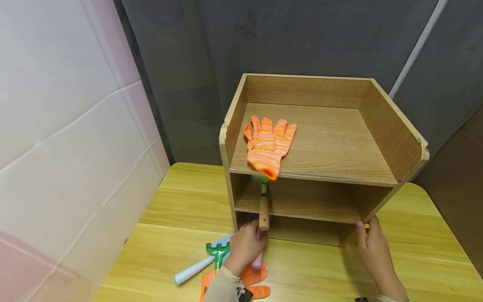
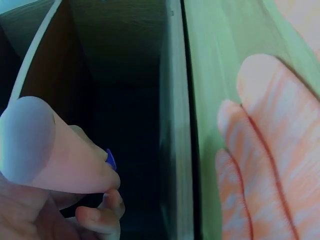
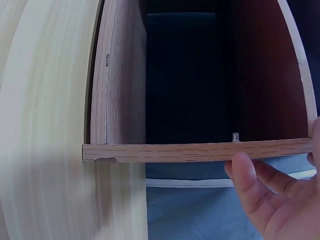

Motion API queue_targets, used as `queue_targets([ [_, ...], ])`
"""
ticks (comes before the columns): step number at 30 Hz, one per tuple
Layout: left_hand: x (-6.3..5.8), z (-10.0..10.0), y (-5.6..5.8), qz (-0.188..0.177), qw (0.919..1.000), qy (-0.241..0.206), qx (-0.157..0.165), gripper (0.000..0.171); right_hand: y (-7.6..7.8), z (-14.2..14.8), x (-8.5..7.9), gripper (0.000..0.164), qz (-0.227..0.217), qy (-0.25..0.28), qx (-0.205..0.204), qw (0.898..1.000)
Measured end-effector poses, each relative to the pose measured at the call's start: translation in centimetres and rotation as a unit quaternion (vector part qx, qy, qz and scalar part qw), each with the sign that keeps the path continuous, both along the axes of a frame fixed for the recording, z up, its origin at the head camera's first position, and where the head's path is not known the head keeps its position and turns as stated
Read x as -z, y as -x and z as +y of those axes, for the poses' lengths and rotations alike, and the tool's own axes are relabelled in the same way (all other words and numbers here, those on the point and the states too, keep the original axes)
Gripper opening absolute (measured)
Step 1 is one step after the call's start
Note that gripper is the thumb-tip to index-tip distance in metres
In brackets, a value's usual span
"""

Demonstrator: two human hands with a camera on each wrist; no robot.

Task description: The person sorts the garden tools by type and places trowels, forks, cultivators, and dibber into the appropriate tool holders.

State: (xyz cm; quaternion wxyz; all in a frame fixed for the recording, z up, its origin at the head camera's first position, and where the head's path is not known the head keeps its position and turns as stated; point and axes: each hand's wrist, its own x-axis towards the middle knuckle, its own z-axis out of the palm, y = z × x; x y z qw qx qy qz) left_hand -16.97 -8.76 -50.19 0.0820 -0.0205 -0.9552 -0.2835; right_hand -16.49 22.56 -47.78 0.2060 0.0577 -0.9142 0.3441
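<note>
My left hand (image 1: 243, 245) grips a pink-handled tool (image 1: 258, 262) at the lowest compartment of the wooden shelf (image 1: 324, 142). A bit of purple shows at the tool's far end; its shape is hidden in the dark compartment. In the left wrist view, the handle (image 2: 75, 157) points back towards the camera with fingers round it. At the shelf's lower right, my right hand (image 1: 377, 251) holds the side panel, thumb on its front edge (image 3: 200, 152) in the right wrist view. Out of the middle compartment juts the wooden handle (image 1: 264, 212) of a green-headed tool.
An orange glove (image 1: 266, 147) lies on the shelf's top, its cuff over the front edge. Left of the shelf, on the table (image 1: 181, 209), are a green-headed rake (image 1: 218, 251) with a pale blue handle (image 1: 194, 270) beside it and another orange glove (image 1: 258, 291). A dark curtain (image 1: 181, 84) stands behind.
</note>
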Motion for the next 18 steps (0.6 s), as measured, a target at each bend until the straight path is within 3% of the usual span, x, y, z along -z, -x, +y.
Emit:
queue_targets([
  [18, 1.6, 0.2, 1.9, -0.022, 0.9993, 0.028, -0.013, 0.02, 0.1, 0.0, 0.3, 0.036, 0.004, -0.004, 0.004, 1.0],
])
